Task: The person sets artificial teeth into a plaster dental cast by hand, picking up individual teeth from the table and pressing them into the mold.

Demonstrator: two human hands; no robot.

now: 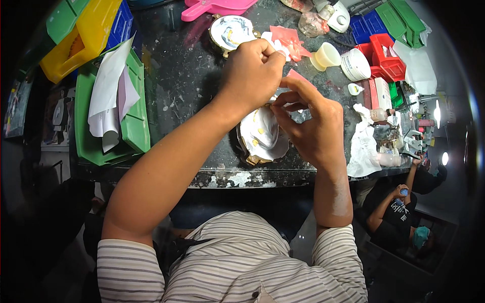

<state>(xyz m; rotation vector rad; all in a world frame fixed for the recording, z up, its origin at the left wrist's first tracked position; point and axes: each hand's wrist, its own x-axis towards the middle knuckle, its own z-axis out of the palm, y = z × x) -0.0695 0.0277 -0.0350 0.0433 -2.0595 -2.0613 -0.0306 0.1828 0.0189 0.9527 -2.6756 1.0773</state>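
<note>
My left hand (255,76) is closed, its curled fingertips just above and beside the fingers of my right hand; what it holds is hidden. My right hand (310,126) is bent with thumb and fingers pinched together at the edge of a brass-coloured mould (257,139) filled with white material with yellow bits; I cannot make out what is pinched. A small pink piece (295,74) shows behind the right index finger. A second white-filled mould (231,31) lies beyond my left hand, beside white scraps and a crumpled pink sheet (288,40).
Green bins (111,141) with papers and a yellow bin (81,38) stand left. A pink dustpan (207,10) is at back. A cream cup (326,55), white tub (353,63), red bins (386,55) and paper towel (361,146) lie right. A masked co-worker (399,212) is at far right.
</note>
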